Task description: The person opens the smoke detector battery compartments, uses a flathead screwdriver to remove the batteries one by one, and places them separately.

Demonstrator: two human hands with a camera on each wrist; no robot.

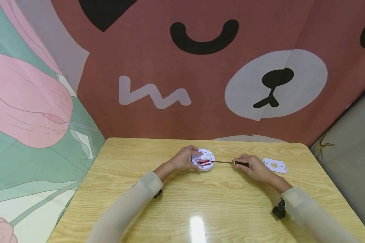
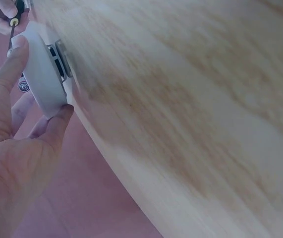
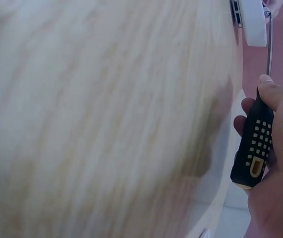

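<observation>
A round white plastic device is held over the pale wood-grained table, its face with the battery recess turned upward; whether its underside touches the wood cannot be told. Its rim is gripped by the left hand, fingers at the far edge and thumb at the near edge, presumably so that the device is steadied while the recess is left uncovered. To the right of the device, a black-handled screwdriver with yellow details and a thin metal shaft is gripped by the right hand. The hands are kept well apart, with the shaft spanning from one side to the other. The tool is held nearly flat, probably so that its tip can be brought in at the battery ends from the side; whether metal is met there is too small to tell. Farther right of the device, a flat white plate with a central round hole is laid, perhaps out of the way.

The device is smooth and disc-shaped, marked with small dark slots and a pale printed patch. Red cylindrical batteries with silvery ends are seen in its recess, and dark slits are shown underneath.
</observation>
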